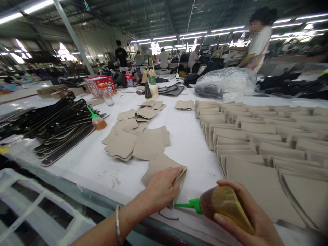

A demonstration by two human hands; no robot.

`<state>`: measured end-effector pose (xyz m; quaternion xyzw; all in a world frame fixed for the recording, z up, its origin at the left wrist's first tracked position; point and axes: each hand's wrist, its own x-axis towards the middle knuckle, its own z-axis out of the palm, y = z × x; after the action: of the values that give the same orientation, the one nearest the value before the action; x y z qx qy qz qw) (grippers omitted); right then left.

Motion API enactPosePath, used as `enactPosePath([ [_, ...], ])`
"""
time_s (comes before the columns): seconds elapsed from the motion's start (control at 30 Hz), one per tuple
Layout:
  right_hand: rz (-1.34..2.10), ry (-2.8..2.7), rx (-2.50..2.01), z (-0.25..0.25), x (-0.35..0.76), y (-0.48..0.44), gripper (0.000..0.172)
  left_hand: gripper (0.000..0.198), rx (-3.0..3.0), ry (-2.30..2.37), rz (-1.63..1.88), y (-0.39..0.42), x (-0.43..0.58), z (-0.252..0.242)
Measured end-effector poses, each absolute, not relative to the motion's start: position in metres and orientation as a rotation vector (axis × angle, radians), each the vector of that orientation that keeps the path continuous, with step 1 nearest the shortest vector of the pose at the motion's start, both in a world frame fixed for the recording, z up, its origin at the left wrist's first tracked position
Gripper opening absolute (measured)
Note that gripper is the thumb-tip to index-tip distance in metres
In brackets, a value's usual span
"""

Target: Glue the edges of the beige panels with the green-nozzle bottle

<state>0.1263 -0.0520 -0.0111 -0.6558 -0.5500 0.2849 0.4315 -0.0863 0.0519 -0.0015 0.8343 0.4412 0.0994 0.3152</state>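
My left hand [161, 188] holds a beige panel [156, 166] against the table near its front edge. The index finger presses near the panel's right corner, and the fingers are bent over its edge, with the thumb partly hidden. In my right hand [256, 218] is a squeeze bottle [225, 205] of amber liquid with a green nozzle. The bottle lies tilted nearly sideways, its tip pointing left at the panel's lower right edge. Whether the tip touches the panel I cannot tell. A loose pile of beige panels [148, 145] lies just beyond my left hand.
Rows of overlapping beige pieces [261, 160] cover the table's right side. At left lie stacked black strips [64, 133], with a second green-tipped bottle [98, 122] by them. Farther back are a red box [99, 85] and a clear plastic bag [225, 82]. A person [258, 41] stands beyond.
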Motion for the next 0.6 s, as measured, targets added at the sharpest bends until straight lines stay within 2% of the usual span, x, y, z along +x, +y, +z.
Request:
enactPosePath([
  [0.23,0.543,-1.372,-1.682,-0.012,0.13,-0.047,0.05,0.052,2.18,1.146,0.311,0.051,-0.087,-0.003],
  [0.43,0.671,-1.325,-1.62,-0.012,0.122,-0.048,0.047,0.051,2.147,1.117,0.332,0.052,-0.087,-0.005],
  [0.6,0.46,-1.331,-1.726,-0.004,0.127,-0.039,0.048,0.049,2.135,1.124,0.351,0.052,-0.088,-0.007],
])
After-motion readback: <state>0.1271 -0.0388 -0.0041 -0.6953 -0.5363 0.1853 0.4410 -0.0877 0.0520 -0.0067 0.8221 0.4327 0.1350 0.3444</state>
